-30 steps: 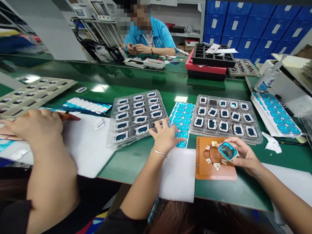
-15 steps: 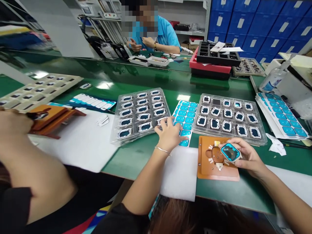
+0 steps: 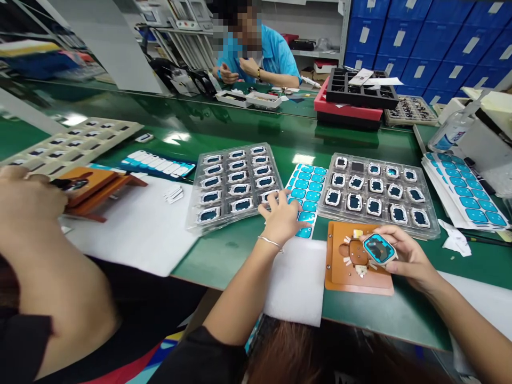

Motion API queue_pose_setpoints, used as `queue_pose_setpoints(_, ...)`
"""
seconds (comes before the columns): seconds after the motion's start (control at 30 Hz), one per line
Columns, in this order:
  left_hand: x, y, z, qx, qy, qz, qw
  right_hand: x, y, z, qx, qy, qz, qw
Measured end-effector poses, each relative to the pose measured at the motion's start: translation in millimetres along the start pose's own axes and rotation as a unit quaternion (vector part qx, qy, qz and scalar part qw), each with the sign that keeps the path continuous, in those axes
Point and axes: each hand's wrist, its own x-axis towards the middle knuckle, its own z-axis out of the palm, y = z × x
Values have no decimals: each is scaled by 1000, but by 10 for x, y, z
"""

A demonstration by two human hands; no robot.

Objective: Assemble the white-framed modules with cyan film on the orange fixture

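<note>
Two clear plastic trays (image 3: 230,186), one orange jig (image 3: 340,277), one blue-rimmed watch casing (image 3: 379,248)

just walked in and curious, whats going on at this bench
A person at a green workbench holds a small watch-shaped part with a cyan border in their right hand, over a brown fixture plate. Their left hand rests on a sheet of cyan stickers, between two clear trays of dark-centred parts. Further left, a neighbouring worker's hand is beside an orange fixture.
</note>
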Motion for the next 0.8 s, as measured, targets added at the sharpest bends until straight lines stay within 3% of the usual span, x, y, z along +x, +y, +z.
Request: queue_pose_setpoints(0.8, 14, -4, 12, -9, 14, 8, 1000, 7, -26, 6, -33, 22, 16, 999)
